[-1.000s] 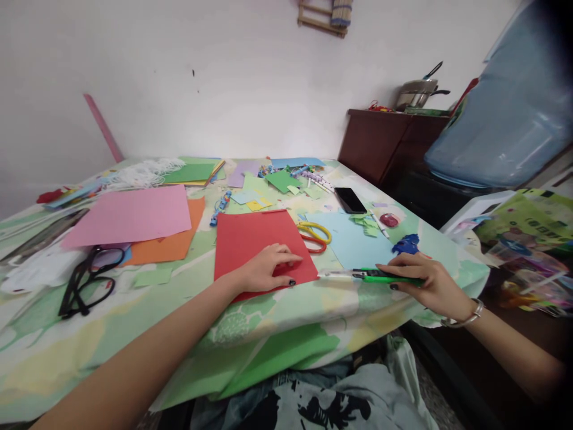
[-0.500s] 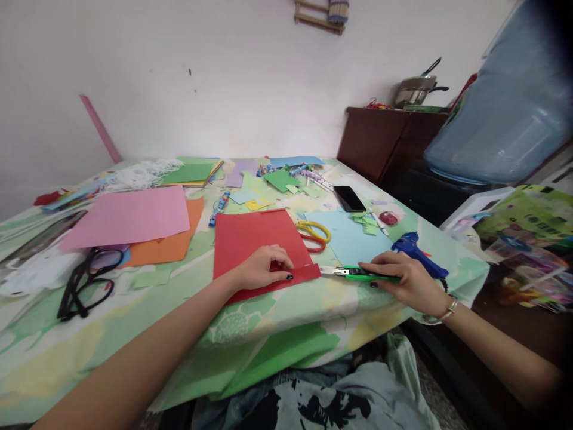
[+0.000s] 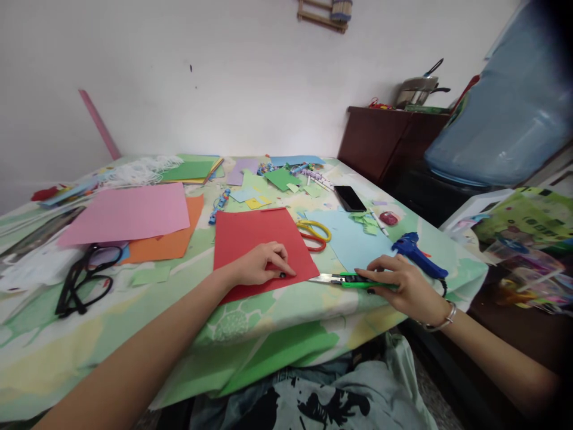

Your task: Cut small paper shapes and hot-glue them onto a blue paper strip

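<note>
My left hand (image 3: 257, 263) lies on a sheet of red paper (image 3: 250, 230), holding it down near its front edge. The thumb and index finger are bent, their tips close together on the sheet. In my right hand (image 3: 405, 283) is a green box cutter (image 3: 351, 279) with its blade out, pointing left. The blade meets the paper's front right corner; whether its tip is under the sheet is hard to see. Scissors (image 3: 323, 229) with yellow and red handles lie at the paper's right side, their blades hidden. Light blue paper (image 3: 349, 236) lies beyond the cutter.
A blue glue gun (image 3: 416, 254) lies beside my right hand. Further back are a phone (image 3: 349, 198) and paper scraps (image 3: 364, 223). To the left lie black glasses (image 3: 85, 283), pink paper (image 3: 129, 212) and orange paper (image 3: 174, 242). A water bottle (image 3: 496, 119) stands at right.
The cutter has moved slightly left and down, its blade now at the paper's corner. The raised fold along the red paper's front edge now looks flat. My left fingers have shifted slightly.
</note>
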Demonstrator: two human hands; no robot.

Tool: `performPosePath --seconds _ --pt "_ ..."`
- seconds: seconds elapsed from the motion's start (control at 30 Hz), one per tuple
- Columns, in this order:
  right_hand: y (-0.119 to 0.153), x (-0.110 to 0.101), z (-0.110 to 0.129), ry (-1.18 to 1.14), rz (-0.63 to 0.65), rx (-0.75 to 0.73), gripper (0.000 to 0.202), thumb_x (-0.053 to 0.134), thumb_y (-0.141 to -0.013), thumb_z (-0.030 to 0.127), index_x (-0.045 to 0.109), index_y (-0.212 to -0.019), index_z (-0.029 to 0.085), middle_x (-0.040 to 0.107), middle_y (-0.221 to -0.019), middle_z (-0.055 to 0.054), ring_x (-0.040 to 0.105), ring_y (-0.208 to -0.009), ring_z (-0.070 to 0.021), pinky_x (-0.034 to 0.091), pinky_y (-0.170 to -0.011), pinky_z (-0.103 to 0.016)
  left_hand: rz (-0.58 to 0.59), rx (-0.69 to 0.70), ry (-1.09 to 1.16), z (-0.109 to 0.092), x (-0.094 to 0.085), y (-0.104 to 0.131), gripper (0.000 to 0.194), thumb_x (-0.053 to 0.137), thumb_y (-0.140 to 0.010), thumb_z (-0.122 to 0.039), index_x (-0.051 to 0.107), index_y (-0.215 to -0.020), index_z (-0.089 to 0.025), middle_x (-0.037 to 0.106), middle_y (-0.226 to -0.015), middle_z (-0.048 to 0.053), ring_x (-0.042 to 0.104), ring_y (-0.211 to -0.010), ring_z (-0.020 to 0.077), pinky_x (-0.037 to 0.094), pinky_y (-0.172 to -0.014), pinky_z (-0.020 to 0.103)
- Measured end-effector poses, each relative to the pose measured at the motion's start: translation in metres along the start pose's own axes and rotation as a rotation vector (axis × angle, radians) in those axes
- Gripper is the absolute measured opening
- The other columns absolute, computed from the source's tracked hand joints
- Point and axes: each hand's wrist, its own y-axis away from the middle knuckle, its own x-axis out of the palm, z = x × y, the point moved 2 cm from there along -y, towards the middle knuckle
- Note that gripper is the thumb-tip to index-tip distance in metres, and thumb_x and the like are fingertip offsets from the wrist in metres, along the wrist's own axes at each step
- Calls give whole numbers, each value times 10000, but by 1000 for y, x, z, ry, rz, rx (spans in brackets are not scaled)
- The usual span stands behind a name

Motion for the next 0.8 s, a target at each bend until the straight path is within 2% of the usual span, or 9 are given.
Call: performPosePath --seconds 0.2,0.6,0.8 --pt "1 -1 -3 17 -10 -1 376 515 -803 104 655 -1127 235 641 -914 -74 598 -804 -202 367 -700 -356 -1 -34 73 6 -1 3 316 555 -735 -45 741 -910 -230 569 -907 47 533 -842 140 430 -747 247" --pt "2 -1 0 39 -7 0 375 504 -801 114 665 -1115 241 643 -903 -75 595 -776 -190 365 -696 -344 -40 -24 72 4 0 3 298 548 -725 -36 744 -872 -206 577 -884 50 538 -822 136 444 -743 245" --pt "-7 0 4 5 7 -4 362 503 -814 118 668 -1110 244 651 -908 -78 600 -783 -184 366 -698 -341 -55 -29 110 6 0 3 287 569 -711 -48 746 -861 -218 583 -877 46 547 -813 136 454 -725 240"
